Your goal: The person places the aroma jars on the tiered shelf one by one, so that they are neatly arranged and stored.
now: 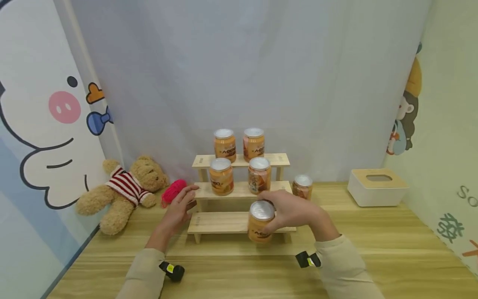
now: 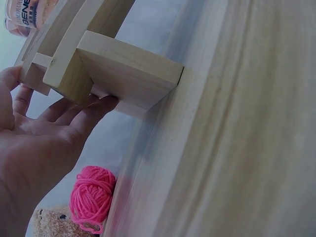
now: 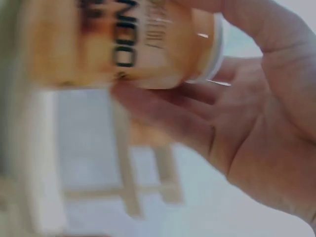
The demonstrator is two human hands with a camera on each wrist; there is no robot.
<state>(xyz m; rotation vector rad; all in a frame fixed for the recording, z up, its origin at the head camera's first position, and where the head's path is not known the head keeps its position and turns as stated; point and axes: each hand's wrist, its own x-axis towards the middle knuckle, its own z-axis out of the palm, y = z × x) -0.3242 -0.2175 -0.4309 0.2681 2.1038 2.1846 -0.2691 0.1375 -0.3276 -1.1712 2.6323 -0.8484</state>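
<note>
My right hand (image 1: 289, 209) holds a jar (image 1: 261, 222) with orange contents and a silver lid, thumb on one side and fingers on the other. The jar is upright at the front of the lowest step of a three-tier wooden stand (image 1: 220, 223). In the right wrist view, the jar (image 3: 153, 44) lies across the curled fingers. At the stand's left end is my left hand (image 1: 179, 211), its fingers extended against the side. The left wrist view shows these fingertips (image 2: 106, 102) at a wooden support (image 2: 131, 71).
Two jars stand on the top tier (image 1: 276, 159) and two on the middle tier (image 1: 240, 190). Another jar (image 1: 303, 187) is behind my right hand. A teddy bear (image 1: 127, 189) and pink yarn (image 1: 174, 191) lie left; a tissue box (image 1: 377, 193) sits right.
</note>
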